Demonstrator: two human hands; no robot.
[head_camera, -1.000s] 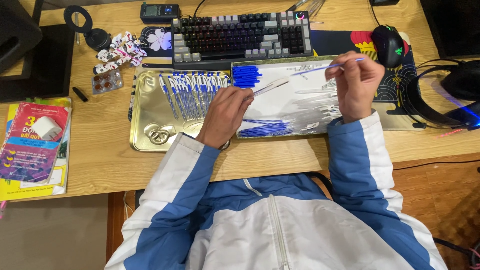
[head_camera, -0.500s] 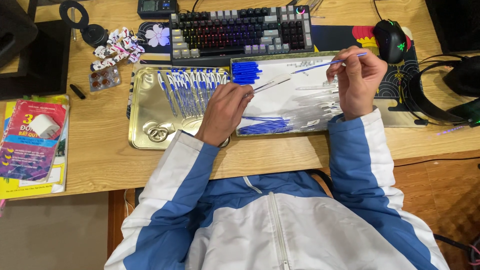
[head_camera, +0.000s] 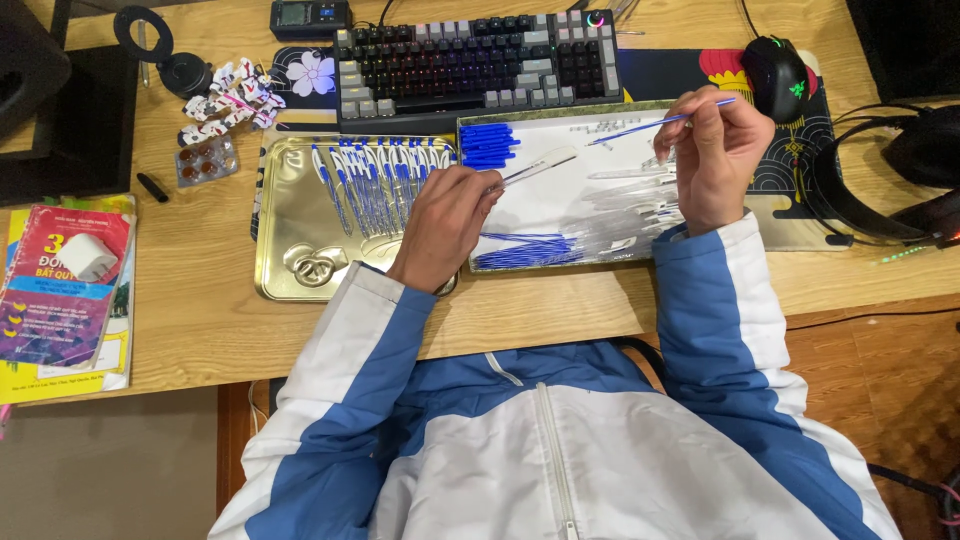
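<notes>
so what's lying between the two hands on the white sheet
In the head view, between the left hand and the right hand lies mostly bare white sheet, crossed by the clear pen barrel that the left hand holds.

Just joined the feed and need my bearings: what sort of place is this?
Probably a home computer desk doubling as a small assembly bench. A keyboard, mouse and headset sit at the back, while a gold tray of pens lies in front. The right hand holds a blue refill.
</notes>
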